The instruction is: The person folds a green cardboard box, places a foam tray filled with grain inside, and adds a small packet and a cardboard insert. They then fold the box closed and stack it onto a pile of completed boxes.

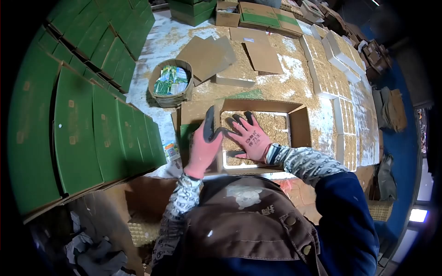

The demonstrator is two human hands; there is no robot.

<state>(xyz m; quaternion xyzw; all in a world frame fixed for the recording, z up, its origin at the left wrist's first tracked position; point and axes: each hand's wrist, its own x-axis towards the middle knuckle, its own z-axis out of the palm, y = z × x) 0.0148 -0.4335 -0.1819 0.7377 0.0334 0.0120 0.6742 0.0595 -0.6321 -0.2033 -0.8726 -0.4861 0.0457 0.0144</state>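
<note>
An open cardboard box (301, 126) stands in front of me, with a white-rimmed tray (288, 123) of tan, shaving-like material (276, 122) inside it. My left hand (205, 147), in a pink glove with dark fingers, grips the box's left wall. Its dark fingers point away along that side and the thumb lies toward the inside. My right hand (251, 140), gloved alike, lies flat with fingers spread on the tan material. Its palm and fingers cover part of the tray's contents.
Green cartons (76, 133) are stacked along the left. A round tub (172, 94) holds colourful packets (171, 80). Loose cardboard sheets (207, 55) lie beyond the box. White trays (324, 78) of tan material line the table's right side. More cartons (260, 14) stand at the back.
</note>
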